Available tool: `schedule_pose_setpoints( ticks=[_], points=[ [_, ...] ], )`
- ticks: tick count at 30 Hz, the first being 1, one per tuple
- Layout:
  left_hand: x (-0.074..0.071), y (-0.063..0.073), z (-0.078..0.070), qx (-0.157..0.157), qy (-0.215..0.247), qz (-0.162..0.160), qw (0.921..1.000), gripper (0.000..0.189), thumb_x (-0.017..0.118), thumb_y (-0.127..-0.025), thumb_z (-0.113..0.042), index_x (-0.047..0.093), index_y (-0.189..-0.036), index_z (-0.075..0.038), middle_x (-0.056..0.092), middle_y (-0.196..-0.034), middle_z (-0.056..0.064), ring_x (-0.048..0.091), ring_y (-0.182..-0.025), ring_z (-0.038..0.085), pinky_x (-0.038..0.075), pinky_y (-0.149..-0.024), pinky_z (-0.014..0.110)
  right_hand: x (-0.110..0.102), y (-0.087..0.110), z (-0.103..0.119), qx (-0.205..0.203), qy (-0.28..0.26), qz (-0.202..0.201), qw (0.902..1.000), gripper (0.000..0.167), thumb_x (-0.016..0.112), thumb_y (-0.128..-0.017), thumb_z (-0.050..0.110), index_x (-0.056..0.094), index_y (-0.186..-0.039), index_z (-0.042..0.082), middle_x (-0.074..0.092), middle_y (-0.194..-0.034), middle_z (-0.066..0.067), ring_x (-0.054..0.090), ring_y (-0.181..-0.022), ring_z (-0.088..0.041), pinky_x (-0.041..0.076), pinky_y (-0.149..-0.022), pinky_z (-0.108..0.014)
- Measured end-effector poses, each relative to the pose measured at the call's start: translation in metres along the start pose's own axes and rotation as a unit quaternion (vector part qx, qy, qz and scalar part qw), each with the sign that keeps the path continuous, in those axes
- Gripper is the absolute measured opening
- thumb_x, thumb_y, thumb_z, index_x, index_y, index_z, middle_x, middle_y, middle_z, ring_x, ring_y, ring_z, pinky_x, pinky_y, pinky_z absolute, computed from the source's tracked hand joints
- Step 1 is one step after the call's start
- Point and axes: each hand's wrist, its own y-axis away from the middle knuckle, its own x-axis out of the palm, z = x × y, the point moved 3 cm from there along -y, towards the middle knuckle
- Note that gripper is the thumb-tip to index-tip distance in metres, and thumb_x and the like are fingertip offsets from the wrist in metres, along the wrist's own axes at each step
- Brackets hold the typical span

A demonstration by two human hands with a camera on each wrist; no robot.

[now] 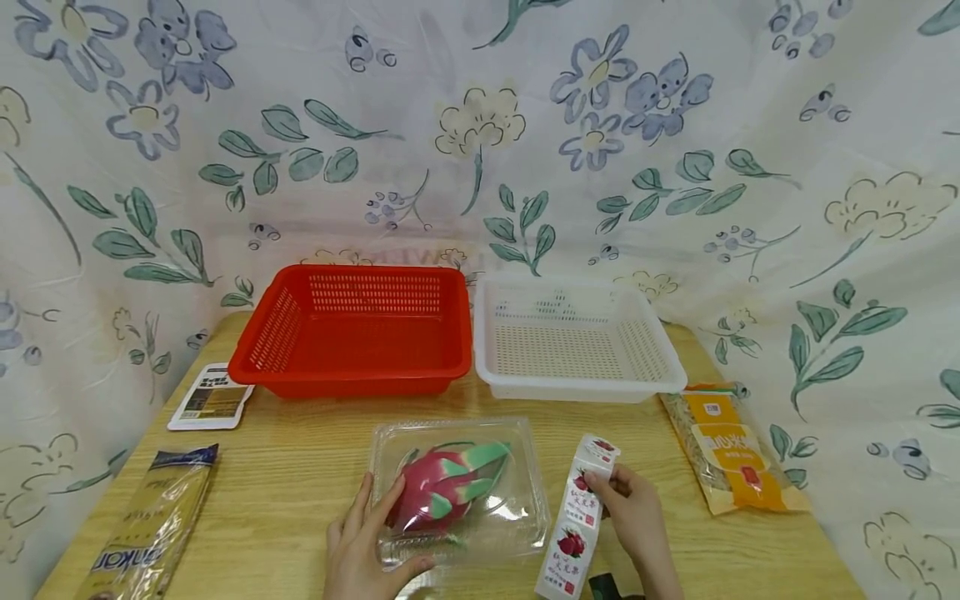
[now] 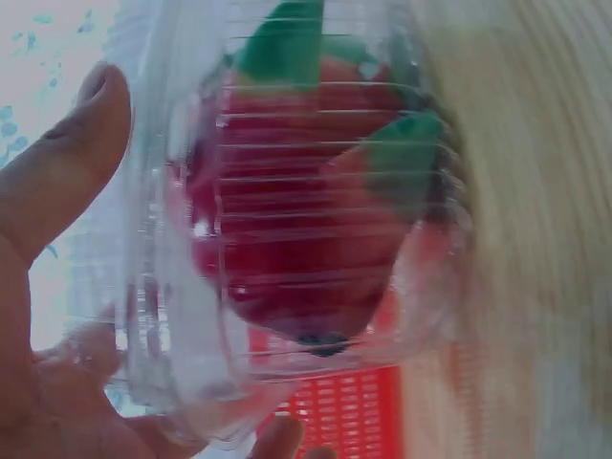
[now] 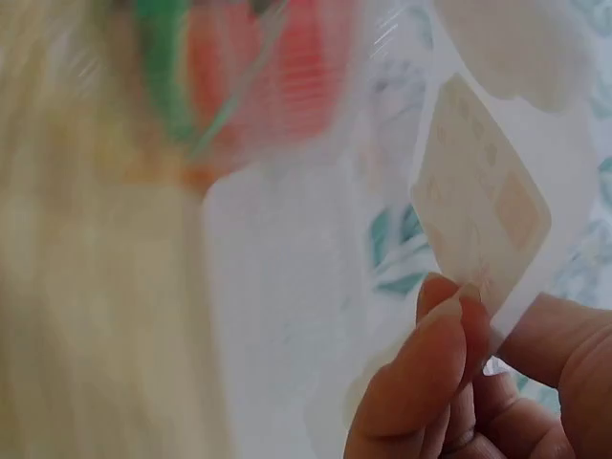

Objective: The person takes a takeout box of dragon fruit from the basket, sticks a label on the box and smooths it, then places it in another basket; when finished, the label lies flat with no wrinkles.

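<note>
A clear plastic clamshell box (image 1: pixel 517 533) lies in front of me, with a pink dragon fruit (image 1: pixel 431 500) with green-tipped scales inside. My left hand (image 1: pixel 366 546) rests at the box's near left corner, its index finger reaching onto the lid and its thumb along the front edge. In the left wrist view, the dragon fruit (image 2: pixel 296 210) shows through the ribbed side. Right of the box, my right hand (image 1: pixel 633 508) pinches a strip of white labels (image 1: pixel 570 533) printed with dragon fruit. One label (image 3: pixel 478 201) is seen faintly above the right fingertips in the right wrist view.
A red basket (image 1: pixel 352 383) and a white basket (image 1: pixel 577 390) stand side by side at the back. Left are a flat white-edged packet (image 1: pixel 212 398) and a long yellow noodle-type bag (image 1: pixel 150 525). An orange-labelled grain bag (image 1: pixel 731 450) lies right. A floral curtain (image 1: pixel 480 192) hangs behind.
</note>
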Motion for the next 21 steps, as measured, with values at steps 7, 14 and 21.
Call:
schedule_pose_setpoints(
  ticks=[7,14,21],
  points=[
    [-0.01,0.005,-0.012,0.082,0.048,-0.136,0.9861,0.071,0.091,-0.056,-0.025,0.066,-0.121,-0.012,0.047,-0.14,0.024,0.038,-0.112,0.04,0.041,-0.078,0.063,0.007,0.019,0.035,-0.022,-0.044,-0.006,0.9988,0.029,0.066,-0.092,0.014,0.063,-0.11,-0.009,0.067,-0.076,-0.001,0.06,-0.061,-0.008,0.052,-0.057,-0.022],
    [-0.014,0.006,-0.034,0.209,0.105,-0.218,0.9475,0.062,0.088,-0.055,-0.007,0.071,-0.115,-0.012,0.061,-0.129,0.018,0.043,-0.115,0.007,0.04,-0.086,0.023,0.029,0.034,0.06,-0.057,-0.109,0.032,0.9919,0.028,0.065,-0.091,0.007,0.061,-0.113,-0.01,0.072,-0.078,-0.003,0.064,-0.06,-0.01,0.053,-0.056,-0.024],
    [-0.001,0.007,-0.059,0.312,0.204,-0.105,0.9219,0.055,0.081,-0.069,0.0,0.066,-0.121,-0.01,0.069,-0.117,0.007,0.058,-0.11,0.006,0.041,-0.096,0.011,0.053,0.043,0.074,-0.089,-0.146,0.072,0.9825,0.03,0.065,-0.088,0.001,0.06,-0.114,-0.013,0.073,-0.084,-0.016,0.066,-0.062,-0.01,0.055,-0.057,-0.024]
  ],
)
